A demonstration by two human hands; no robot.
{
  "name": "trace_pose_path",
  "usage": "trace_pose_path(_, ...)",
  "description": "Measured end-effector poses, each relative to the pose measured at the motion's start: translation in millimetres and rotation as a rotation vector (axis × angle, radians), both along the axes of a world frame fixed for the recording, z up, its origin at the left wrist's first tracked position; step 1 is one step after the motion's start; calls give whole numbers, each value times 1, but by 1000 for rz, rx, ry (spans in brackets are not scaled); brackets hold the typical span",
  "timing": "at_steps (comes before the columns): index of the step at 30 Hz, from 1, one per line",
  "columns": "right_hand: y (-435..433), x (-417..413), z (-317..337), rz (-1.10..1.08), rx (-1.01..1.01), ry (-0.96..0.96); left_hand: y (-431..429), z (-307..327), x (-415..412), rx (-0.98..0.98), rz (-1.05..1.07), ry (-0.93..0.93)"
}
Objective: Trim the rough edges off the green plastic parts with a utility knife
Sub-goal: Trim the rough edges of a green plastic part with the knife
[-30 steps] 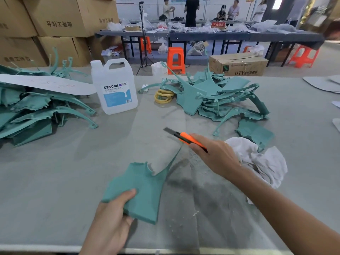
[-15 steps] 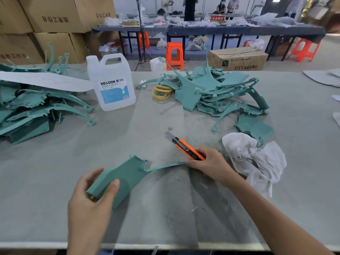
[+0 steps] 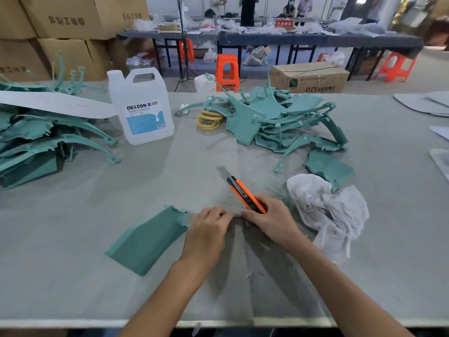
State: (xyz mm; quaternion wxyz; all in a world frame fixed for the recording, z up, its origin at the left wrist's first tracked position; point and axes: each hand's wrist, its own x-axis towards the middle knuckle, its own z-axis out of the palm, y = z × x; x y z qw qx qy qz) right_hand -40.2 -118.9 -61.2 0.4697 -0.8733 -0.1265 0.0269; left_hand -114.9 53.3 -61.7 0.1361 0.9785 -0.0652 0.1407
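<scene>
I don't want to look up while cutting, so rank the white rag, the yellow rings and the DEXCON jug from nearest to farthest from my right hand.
1. White rag: just right of the right hand.
2. Yellow rings: farther back, left of the pile of green parts.
3. DEXCON jug: farthest, back left.

Left hand (image 3: pixel 206 229) moved off green part (image 3: pixel 148 242) wide end, now beside right hand (image 3: pixel 269 220).

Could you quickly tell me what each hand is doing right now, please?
Left hand: fingers curled onto the green part's narrow end, holding it.
Right hand: gripping the utility knife.
</scene>
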Motion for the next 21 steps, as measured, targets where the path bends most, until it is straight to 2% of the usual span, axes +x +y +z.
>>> trace_pose_path(4,-17,-13,-5,-96,62,-77,0,-8,4,-35,32,-45)
trace_pose_path(11,-35,-57,-12,-207,-183,-387,-12,-8,12,-33,129,-51)
trace_pose_path(17,-41,-79,-17,-182,-227,-468,-14,-8,11,4,144,-11)
trace_pose_path(21,-45,-90,-23,-186,-241,-457,-14,-9,11,-2,140,-19)
